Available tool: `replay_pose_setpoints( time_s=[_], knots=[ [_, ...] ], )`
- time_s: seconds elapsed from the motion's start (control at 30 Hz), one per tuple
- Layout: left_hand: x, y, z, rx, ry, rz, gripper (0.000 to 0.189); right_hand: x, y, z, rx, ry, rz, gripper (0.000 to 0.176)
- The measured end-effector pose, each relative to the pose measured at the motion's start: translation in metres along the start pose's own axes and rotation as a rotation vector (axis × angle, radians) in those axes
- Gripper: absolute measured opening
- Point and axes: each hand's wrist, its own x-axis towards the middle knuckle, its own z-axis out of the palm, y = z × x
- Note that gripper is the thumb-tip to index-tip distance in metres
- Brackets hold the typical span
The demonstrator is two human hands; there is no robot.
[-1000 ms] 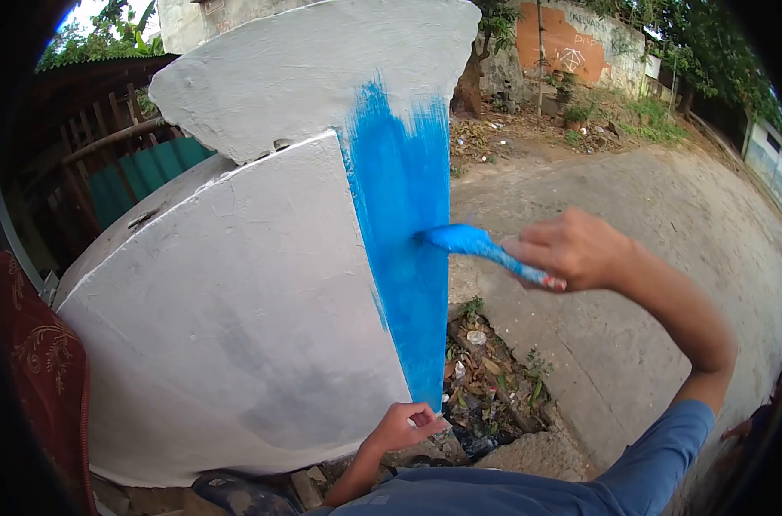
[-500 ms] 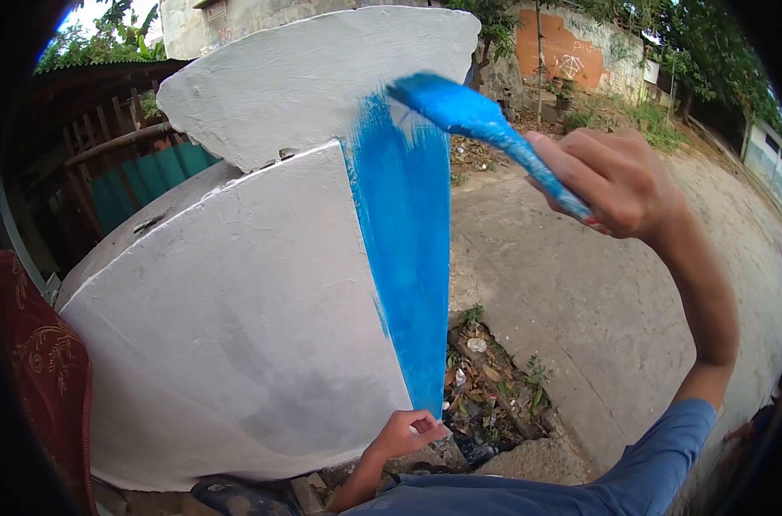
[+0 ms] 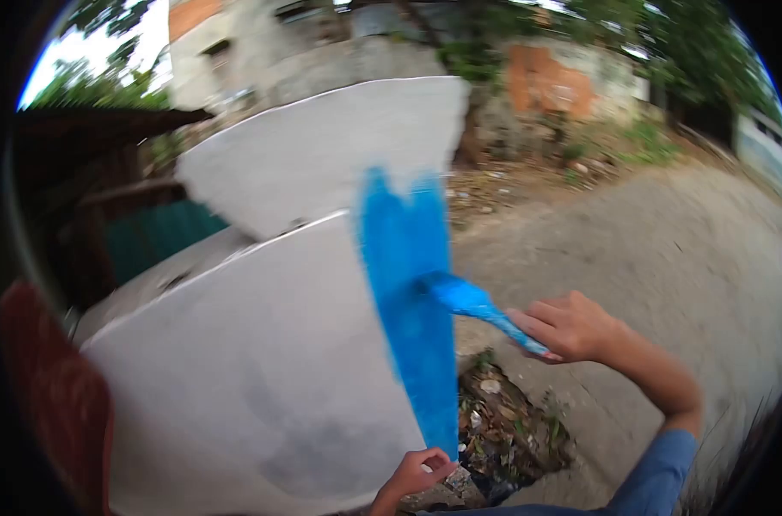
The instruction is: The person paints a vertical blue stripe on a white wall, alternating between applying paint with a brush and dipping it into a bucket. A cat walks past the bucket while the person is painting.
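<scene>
The right hand (image 3: 576, 328) clamps a brush (image 3: 466, 298) at the blue-painted strip (image 3: 423, 378) — the left hand (image 3: 418, 475) curls below, its hold unclear.

A muted blue sleeve (image 3: 657, 473), short and plain-looking, covers the right upper arm and ends in a hem close to the elbow. Below it the slim forearm (image 3: 653, 374) is bare, narrowing toward the wrist. The right hand (image 3: 573, 327) and left hand (image 3: 418, 475) are bare too; blur softens finer detail.
</scene>
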Motion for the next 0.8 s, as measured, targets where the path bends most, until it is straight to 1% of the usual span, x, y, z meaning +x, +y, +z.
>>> replay_pose_setpoints(
  time_s=[0.03,0.1,0.13,0.17,0.2,0.23,0.27,0.3,0.33,0.37,0.43,0.47,0.5,0.53,0.57,0.6,0.67,0.77,0.8],
  knots=[
    [0.003,0.008,0.001,-0.034,0.040,0.011,0.010,-0.013,-0.012,0.001,0.086,0.127,0.139,0.040],
    [0.015,0.033,-0.007,-0.036,0.122,0.155,0.017,-0.042,-0.039,0.016,0.222,0.431,0.417,0.026],
    [0.026,0.042,-0.021,-0.064,0.094,0.204,0.017,-0.059,-0.060,0.030,0.360,0.587,0.618,0.013],
    [0.037,0.067,-0.033,0.021,0.116,0.393,0.015,-0.078,-0.082,0.037,0.378,0.559,0.817,0.007],
    [0.050,0.102,-0.042,0.014,0.152,0.534,0.021,-0.089,-0.111,0.056,0.651,0.753,1.113,0.012],
    [0.076,0.086,-0.081,0.294,0.165,0.729,0.036,-0.103,-0.134,0.070,0.776,0.777,1.267,0.018],
    [0.081,0.119,-0.096,-0.024,0.015,0.635,0.052,-0.115,-0.157,0.082,0.855,0.769,1.369,0.021],
    [0.078,0.176,-0.093,0.031,0.118,0.718,0.075,-0.119,-0.177,0.100,0.739,0.877,1.415,0.028],
    [0.070,0.227,-0.091,0.091,0.244,0.796,0.102,-0.120,-0.197,0.102,0.712,0.873,1.514,0.035],
    [0.071,0.248,-0.101,0.188,0.350,0.935,0.099,-0.123,-0.219,0.112,0.656,0.925,1.553,0.035],
    [0.065,0.298,-0.103,0.250,0.582,1.066,0.089,-0.127,-0.252,0.132,0.873,1.143,1.959,0.046],
    [0.063,0.325,-0.101,0.187,0.617,1.109,0.083,-0.127,-0.262,0.124,0.849,1.171,1.975,0.046],
    [0.061,0.343,-0.102,0.125,0.660,1.146,0.077,-0.124,-0.276,0.122,0.791,1.127,2.074,0.050],
    [0.061,0.360,-0.101,0.117,0.642,1.145,0.077,-0.120,-0.286,0.115,0.734,1.074,2.171,0.054],
    [0.060,0.371,-0.100,0.108,0.701,1.177,0.072,-0.120,-0.296,0.111,0.726,1.083,2.185,0.054],
    [0.060,0.380,-0.101,0.103,0.761,1.208,0.067,-0.119,-0.304,0.105,0.771,1.071,2.187,0.055],
    [0.059,0.390,-0.104,0.070,0.733,1.224,0.066,-0.117,-0.316,0.100,0.813,1.066,2.192,0.055],
    [0.059,0.399,-0.107,-0.005,0.680,1.246,0.064,-0.116,-0.327,0.101,0.693,1.137,2.044,0.048],
    [0.059,0.400,-0.109,-0.032,0.635,1.281,0.064,-0.115,-0.329,0.101,0.724,1.179,2.040,0.047]
  ],
)
